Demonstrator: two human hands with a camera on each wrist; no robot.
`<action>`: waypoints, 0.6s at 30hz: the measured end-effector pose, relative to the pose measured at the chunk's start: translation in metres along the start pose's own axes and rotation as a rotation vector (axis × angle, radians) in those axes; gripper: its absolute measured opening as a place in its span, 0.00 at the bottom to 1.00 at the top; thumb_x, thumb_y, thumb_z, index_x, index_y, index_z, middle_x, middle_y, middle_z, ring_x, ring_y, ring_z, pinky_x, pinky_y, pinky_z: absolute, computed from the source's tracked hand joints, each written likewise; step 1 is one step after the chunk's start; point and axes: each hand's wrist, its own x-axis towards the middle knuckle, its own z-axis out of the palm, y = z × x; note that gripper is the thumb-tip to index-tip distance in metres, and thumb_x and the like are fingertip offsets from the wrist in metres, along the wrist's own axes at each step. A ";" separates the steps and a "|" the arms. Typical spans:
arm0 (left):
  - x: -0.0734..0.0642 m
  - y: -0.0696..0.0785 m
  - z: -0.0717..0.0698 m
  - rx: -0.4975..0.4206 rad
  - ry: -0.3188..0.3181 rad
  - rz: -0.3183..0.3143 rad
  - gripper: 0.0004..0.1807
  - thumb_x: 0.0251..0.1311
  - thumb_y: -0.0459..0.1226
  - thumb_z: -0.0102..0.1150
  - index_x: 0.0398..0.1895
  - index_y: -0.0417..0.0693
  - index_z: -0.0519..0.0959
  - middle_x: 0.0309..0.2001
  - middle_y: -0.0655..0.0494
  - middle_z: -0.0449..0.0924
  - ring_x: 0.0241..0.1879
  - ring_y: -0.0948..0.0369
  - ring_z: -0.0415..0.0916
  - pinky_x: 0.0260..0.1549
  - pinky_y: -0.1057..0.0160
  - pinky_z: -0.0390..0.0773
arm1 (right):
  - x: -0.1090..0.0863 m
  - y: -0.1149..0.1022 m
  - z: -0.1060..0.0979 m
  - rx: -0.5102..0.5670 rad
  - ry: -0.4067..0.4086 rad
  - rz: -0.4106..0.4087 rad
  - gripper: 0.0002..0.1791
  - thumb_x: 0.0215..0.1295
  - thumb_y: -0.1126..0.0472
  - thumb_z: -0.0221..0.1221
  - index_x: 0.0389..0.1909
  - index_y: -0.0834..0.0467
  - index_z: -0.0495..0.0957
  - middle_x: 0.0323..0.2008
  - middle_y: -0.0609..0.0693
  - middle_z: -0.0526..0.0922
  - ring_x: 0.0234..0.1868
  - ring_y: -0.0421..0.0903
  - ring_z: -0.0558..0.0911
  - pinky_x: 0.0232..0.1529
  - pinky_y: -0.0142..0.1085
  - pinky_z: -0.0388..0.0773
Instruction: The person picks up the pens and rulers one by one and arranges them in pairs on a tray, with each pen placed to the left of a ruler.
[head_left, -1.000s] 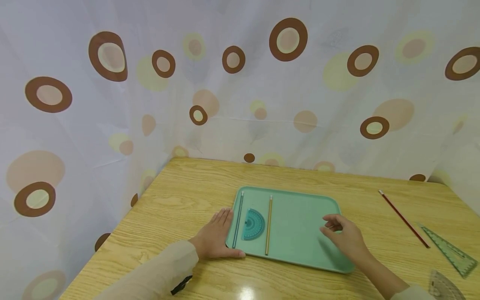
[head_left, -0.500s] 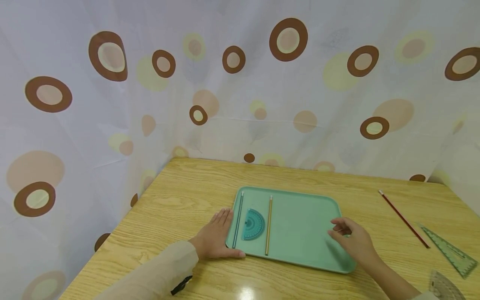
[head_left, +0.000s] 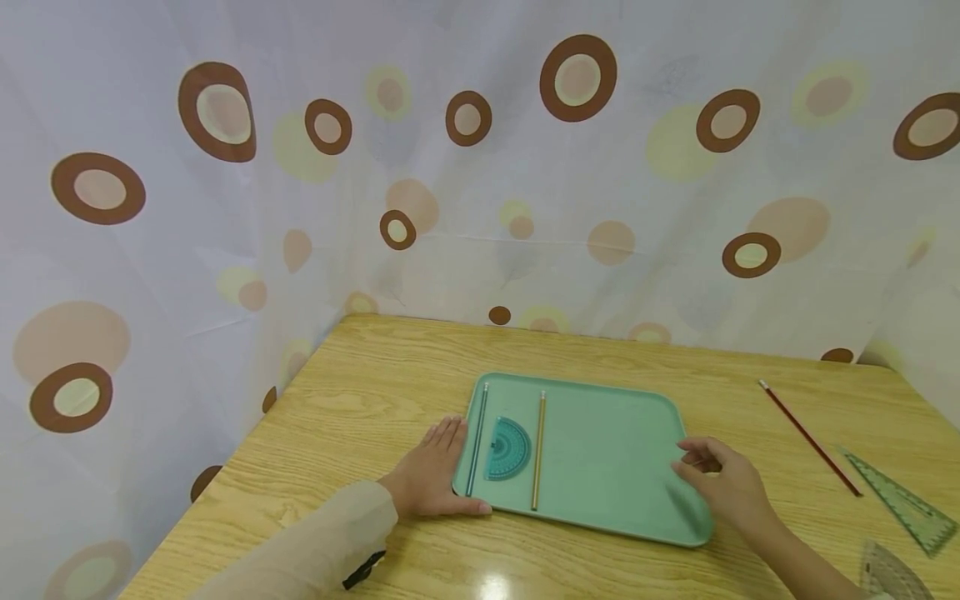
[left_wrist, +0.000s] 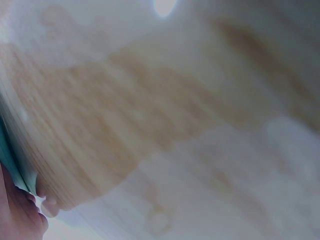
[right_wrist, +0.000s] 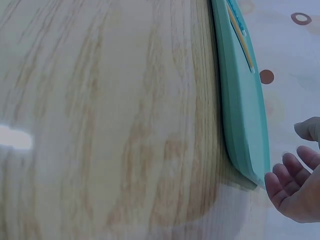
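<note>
A green tray (head_left: pixel 615 450) lies on the wooden table. In its left part, a blue pencil (head_left: pixel 477 442), a blue half-round protractor (head_left: pixel 510 450) and a gold pencil (head_left: pixel 538 450) lie side by side. My left hand (head_left: pixel 431 475) rests against the tray's left edge, fingers straight and thumb along the near rim. In the left wrist view, only a bit of the hand (left_wrist: pixel 20 215) shows beside the tray. Over the tray's right edge hovers my right hand (head_left: pixel 727 483), fingers loosely bent and holding nothing. The right wrist view shows that hand (right_wrist: pixel 297 185) near the tray's corner.
Right of the tray lie a red pencil (head_left: pixel 810 437), a green set square (head_left: pixel 900 504) and a clear protractor (head_left: pixel 892 575), partly out of frame. A curtain (head_left: pixel 480 183) with brown circles hangs behind and at the sides of the wooden table (head_left: pixel 360 383).
My right hand has moved to the right, from above the tray's right part to its right edge. The left hand and the things on the tray have stayed put.
</note>
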 end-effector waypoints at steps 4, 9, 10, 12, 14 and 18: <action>0.001 0.000 0.000 0.008 -0.003 0.004 0.64 0.48 0.73 0.44 0.71 0.32 0.41 0.73 0.37 0.41 0.73 0.47 0.40 0.70 0.52 0.49 | -0.003 0.005 -0.003 -0.002 -0.011 0.016 0.22 0.62 0.58 0.59 0.51 0.69 0.73 0.39 0.56 0.79 0.31 0.23 0.69 0.30 0.25 0.73; 0.002 -0.001 0.001 0.011 -0.006 0.009 0.64 0.48 0.73 0.44 0.71 0.32 0.41 0.73 0.37 0.41 0.73 0.47 0.39 0.70 0.52 0.49 | -0.006 0.014 -0.006 -0.003 -0.017 0.039 0.23 0.62 0.57 0.59 0.52 0.69 0.72 0.39 0.57 0.79 0.30 0.21 0.68 0.29 0.25 0.74; 0.002 -0.001 0.001 0.010 -0.006 0.010 0.64 0.48 0.73 0.44 0.71 0.32 0.41 0.73 0.37 0.41 0.73 0.47 0.40 0.70 0.52 0.49 | -0.006 0.016 -0.007 -0.007 -0.016 0.041 0.23 0.62 0.57 0.59 0.52 0.69 0.72 0.39 0.56 0.79 0.30 0.21 0.68 0.30 0.25 0.73; 0.002 -0.001 0.000 0.009 -0.008 0.009 0.64 0.48 0.73 0.44 0.71 0.32 0.41 0.73 0.37 0.41 0.73 0.47 0.40 0.70 0.52 0.49 | -0.006 0.020 -0.008 -0.006 -0.016 0.051 0.23 0.62 0.57 0.59 0.52 0.69 0.72 0.39 0.56 0.79 0.30 0.21 0.68 0.30 0.25 0.73; 0.002 0.000 0.000 0.010 -0.006 0.007 0.64 0.48 0.73 0.45 0.71 0.32 0.42 0.73 0.37 0.41 0.73 0.47 0.40 0.70 0.52 0.49 | -0.005 0.023 -0.009 -0.003 -0.019 0.062 0.23 0.62 0.57 0.59 0.52 0.69 0.72 0.39 0.55 0.79 0.30 0.21 0.68 0.30 0.25 0.73; 0.002 0.001 0.000 0.006 -0.006 0.005 0.64 0.48 0.73 0.45 0.71 0.32 0.42 0.73 0.37 0.41 0.73 0.47 0.40 0.70 0.52 0.49 | -0.005 0.026 -0.012 -0.001 -0.027 0.072 0.23 0.63 0.56 0.58 0.53 0.70 0.71 0.39 0.55 0.79 0.30 0.21 0.68 0.29 0.25 0.73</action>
